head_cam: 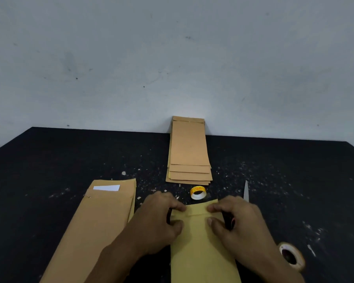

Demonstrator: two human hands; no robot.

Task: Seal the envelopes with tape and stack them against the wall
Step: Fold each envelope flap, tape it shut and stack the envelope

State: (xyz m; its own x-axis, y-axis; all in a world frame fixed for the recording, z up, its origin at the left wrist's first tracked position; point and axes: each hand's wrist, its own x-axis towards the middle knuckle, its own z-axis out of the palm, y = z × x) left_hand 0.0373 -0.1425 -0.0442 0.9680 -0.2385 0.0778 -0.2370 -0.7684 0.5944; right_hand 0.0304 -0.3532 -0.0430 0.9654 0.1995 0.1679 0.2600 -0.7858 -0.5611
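While both hands (157, 219) (237, 223) pinch its flap, the envelope (200, 248) lies between them.

Black table (49, 160), white specks: envelope stack (189, 152), envelope pile (102, 217), yellow envelope (200, 252), two tape rolls (198, 193), blade (246, 190).

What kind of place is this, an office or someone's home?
Hard to say for sure; it looks like a plain makeshift work table for packing mail. A scuffed black tabletop stands against a bare, marked wall, with brown envelopes stacked against it, a small tape roll and a blade.
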